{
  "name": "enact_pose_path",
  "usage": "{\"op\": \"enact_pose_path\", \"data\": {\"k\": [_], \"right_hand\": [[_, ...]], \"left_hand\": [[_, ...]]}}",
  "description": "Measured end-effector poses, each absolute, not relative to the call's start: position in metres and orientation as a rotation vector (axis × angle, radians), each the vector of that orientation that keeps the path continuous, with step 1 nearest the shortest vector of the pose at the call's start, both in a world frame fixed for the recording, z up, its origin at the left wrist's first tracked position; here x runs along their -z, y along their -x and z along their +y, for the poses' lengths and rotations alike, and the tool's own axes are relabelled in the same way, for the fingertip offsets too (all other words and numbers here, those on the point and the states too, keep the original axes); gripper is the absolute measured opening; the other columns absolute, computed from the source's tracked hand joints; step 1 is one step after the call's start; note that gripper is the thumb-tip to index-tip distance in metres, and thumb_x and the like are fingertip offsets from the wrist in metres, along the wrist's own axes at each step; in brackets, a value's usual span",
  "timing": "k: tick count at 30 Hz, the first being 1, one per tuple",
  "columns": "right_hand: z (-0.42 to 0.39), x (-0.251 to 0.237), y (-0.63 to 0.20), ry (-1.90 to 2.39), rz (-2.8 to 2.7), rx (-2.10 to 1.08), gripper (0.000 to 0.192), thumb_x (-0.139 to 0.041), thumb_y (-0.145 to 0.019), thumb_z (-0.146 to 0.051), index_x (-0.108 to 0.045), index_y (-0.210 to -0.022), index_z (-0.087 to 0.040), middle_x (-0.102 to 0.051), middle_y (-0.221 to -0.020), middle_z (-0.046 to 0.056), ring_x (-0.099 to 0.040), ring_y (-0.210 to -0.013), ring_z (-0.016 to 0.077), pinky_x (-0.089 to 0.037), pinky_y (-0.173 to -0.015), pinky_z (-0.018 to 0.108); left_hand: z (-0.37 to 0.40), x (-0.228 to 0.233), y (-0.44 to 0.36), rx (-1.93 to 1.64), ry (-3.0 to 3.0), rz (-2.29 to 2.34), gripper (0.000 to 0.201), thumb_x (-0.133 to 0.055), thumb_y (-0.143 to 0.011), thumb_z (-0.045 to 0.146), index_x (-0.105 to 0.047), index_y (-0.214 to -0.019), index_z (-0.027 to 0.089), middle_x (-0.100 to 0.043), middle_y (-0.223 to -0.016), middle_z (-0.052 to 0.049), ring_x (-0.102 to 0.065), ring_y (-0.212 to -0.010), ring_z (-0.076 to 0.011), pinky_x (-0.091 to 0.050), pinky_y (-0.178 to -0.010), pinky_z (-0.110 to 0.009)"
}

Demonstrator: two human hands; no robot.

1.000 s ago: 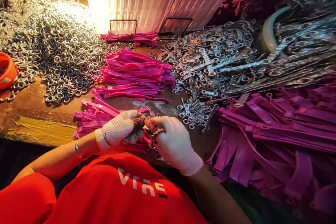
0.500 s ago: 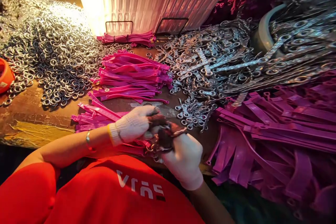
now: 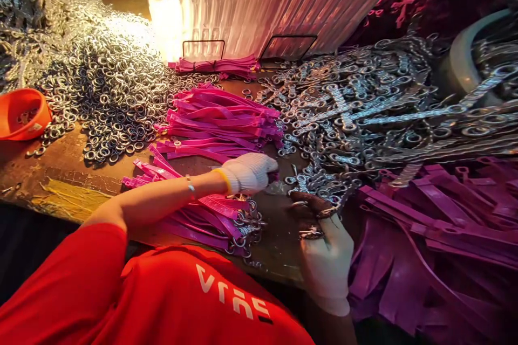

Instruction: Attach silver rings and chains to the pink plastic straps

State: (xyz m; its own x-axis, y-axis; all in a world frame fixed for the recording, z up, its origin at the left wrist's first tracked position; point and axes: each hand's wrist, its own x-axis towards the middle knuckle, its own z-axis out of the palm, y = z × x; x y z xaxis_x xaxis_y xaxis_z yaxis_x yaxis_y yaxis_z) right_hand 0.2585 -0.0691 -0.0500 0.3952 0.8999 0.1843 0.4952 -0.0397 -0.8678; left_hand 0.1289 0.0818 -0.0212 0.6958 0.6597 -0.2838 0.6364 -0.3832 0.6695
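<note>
My left hand (image 3: pixel 249 172), in a white knit glove, reaches over the pink straps (image 3: pixel 202 213) near the table's front. Its fingers are curled shut, and their dark tips hide whatever they hold. To its right, my right hand (image 3: pixel 327 250) wears a white glove with dark, stained fingers. Those fingers are bent around a small metal link (image 3: pixel 311 232), and a shiny ring shows by the fingertips. Just beyond this hand lies a small heap of metal links (image 3: pixel 324 180). Metal rings (image 3: pixel 249 226) sit at the right ends of the nearest straps.
Loose metal rings (image 3: pixel 117 94) are heaped at left beside an orange bowl (image 3: pixel 28 132). Another pink strap bundle (image 3: pixel 222 118) lies mid-table. Twisted metal links (image 3: pixel 364 97) and purple straps (image 3: pixel 445 221) fill the right side. A ribbed translucent panel (image 3: pixel 243 5) stands behind.
My hands were together over the front straps and have moved apart. My left hand went up and right, my right hand further right. The view has shifted left.
</note>
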Motion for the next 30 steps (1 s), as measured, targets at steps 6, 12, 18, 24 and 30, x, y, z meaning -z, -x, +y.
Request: {"op": "enact_pose_path", "data": {"k": [6,12,18,24,30], "right_hand": [[-0.061,0.028,-0.24,1.64,-1.963,-0.333,0.032,-0.048,-0.083,-0.013,-0.068,-0.106,-0.018,-0.071,-0.086,0.007,-0.064,-0.079,0.0224,-0.046,-0.069,0.032],[-0.062,0.008,-0.215,1.495,-2.49,0.313,0.014,-0.054,-0.067,-0.007,-0.061,-0.07,-0.02,-0.063,-0.074,0.01,-0.048,-0.066,0.0217,-0.032,-0.06,0.035],[-0.072,0.003,-0.208,1.429,-2.445,0.229,0.024,-0.052,-0.062,-0.003,-0.061,-0.079,-0.018,-0.06,-0.076,0.008,-0.046,-0.071,0.0217,-0.034,-0.063,0.033],[-0.071,0.007,-0.205,1.348,-2.496,0.441,0.016,-0.054,-0.074,-0.005,-0.057,-0.073,-0.02,-0.057,-0.076,0.008,-0.036,-0.067,0.0211,-0.026,-0.061,0.035],[-0.074,0.019,-0.201,1.484,-2.496,0.454,0.015,-0.058,-0.072,-0.006,-0.056,-0.066,-0.02,-0.057,-0.074,0.009,-0.037,-0.068,0.0202,-0.025,-0.061,0.035]], "left_hand": [[0.024,0.002,-0.052,-0.256,-1.417,0.877,0.025,-0.047,-0.096,0.033,-0.055,-0.079,0.017,-0.049,-0.051,0.004,-0.046,-0.042,-0.0094,-0.034,-0.043,-0.02],[-0.004,0.008,-0.028,-0.418,-1.538,0.863,0.04,-0.055,-0.092,0.047,-0.048,-0.068,0.016,-0.048,-0.061,0.004,-0.042,-0.059,-0.0089,-0.03,-0.053,-0.02],[-0.012,0.0,-0.013,-0.332,-1.33,0.754,0.042,-0.053,-0.094,0.053,-0.056,-0.076,0.015,-0.051,-0.062,0.003,-0.043,-0.056,-0.0088,-0.035,-0.054,-0.02],[-0.018,0.01,-0.014,-0.325,-1.816,0.799,0.019,-0.05,-0.091,0.025,-0.066,-0.094,0.015,-0.068,-0.084,-0.003,-0.06,-0.076,-0.0163,-0.045,-0.069,-0.023],[-0.026,0.032,-0.014,-0.262,-2.068,0.933,0.039,-0.053,-0.076,0.011,-0.065,-0.113,0.017,-0.071,-0.088,-0.006,-0.066,-0.076,-0.0208,-0.046,-0.066,-0.026]]}}
